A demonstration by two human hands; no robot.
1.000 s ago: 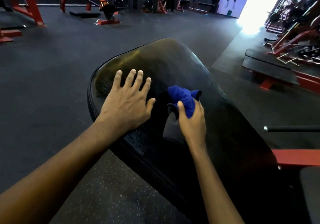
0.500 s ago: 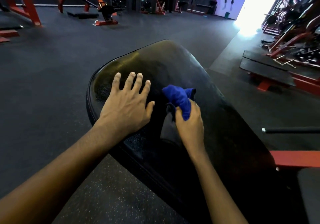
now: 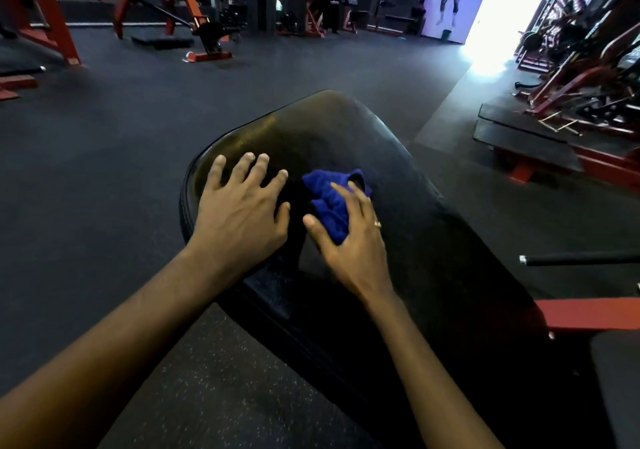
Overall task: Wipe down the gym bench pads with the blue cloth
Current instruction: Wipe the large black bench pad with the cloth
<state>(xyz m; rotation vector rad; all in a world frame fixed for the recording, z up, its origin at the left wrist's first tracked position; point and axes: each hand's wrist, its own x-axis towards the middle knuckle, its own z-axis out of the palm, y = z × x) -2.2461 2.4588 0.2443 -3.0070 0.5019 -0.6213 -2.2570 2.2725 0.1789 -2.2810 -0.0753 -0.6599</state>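
Note:
A large black gym bench pad [image 3: 433, 226] slopes away from me in the centre of the view. My left hand [image 3: 242, 213] lies flat on its left part, fingers spread and straight. A bunched blue cloth [image 3: 329, 202] sits on the pad just right of that hand. My right hand [image 3: 349, 237] presses down on the cloth, its fingers laid over the top and its thumb stretched out along the cloth's left side. A ring shows on one finger. The near end of the cloth is hidden under my palm.
Dark rubber floor [image 3: 104, 157] surrounds the bench. A red frame bar [image 3: 588, 313] and a black handle [image 3: 581, 259] stick out at the right. Red machines [image 3: 571, 77] and a low platform [image 3: 519, 143] stand far right, more red racks [image 3: 45, 15] far left.
My right hand has flattened over the cloth, its fingers now spread across it instead of gripping from behind. The cloth has shifted slightly left toward my left hand, which has stayed on the pad.

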